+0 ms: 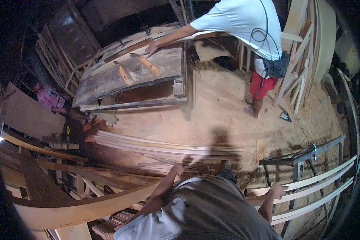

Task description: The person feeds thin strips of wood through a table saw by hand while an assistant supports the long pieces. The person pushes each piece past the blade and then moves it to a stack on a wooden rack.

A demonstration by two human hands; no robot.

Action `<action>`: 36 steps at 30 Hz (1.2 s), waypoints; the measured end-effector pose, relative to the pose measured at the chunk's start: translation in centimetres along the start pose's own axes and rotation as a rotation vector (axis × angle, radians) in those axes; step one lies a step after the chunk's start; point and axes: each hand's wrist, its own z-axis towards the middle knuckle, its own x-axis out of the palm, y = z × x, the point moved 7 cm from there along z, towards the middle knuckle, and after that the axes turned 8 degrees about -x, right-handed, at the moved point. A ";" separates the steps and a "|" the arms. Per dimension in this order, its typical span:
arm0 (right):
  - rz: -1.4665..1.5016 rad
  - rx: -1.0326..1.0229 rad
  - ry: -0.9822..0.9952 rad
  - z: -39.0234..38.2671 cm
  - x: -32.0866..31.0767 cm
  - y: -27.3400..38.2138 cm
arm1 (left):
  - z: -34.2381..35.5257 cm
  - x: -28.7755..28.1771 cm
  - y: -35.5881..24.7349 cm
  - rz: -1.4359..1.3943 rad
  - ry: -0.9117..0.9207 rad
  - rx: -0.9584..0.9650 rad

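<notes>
My left hand (pixel 179 169) is held low in front of me with its fingers curled; whether anything is in them is too small to see. Long pale wooden strips (pixel 156 148) lie in a pile on the floor just beyond it. To my right, my right hand (pixel 277 191) has its fingers apart at the edge of several long pale slats (pixel 316 176), which run side by side beside a dark metal stand (pixel 298 160). Whether it touches the nearest slat I cannot tell.
Ahead, a person in a white shirt (pixel 248 24) leans over a worn workbench (pixel 100 86), one hand on a board there. Two orange-brown wooden pieces (pixel 125 75) lie on the bench. A curved timber frame (pixel 92 210) stands at my left. Boards (pixel 304 60) lean at the back right.
</notes>
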 end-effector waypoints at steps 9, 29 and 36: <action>0.015 0.030 0.028 -0.3 -0.6 0.3 | -0.6 -0.2 -0.2 -0.085 0.084 -0.109; 0.039 0.003 0.169 -0.3 -0.1 0.5 | 2.5 3.3 1.7 0.247 0.084 0.120; 0.011 0.023 0.078 -0.2 -0.2 0.2 | 0.9 0.8 0.7 -0.058 0.094 -0.105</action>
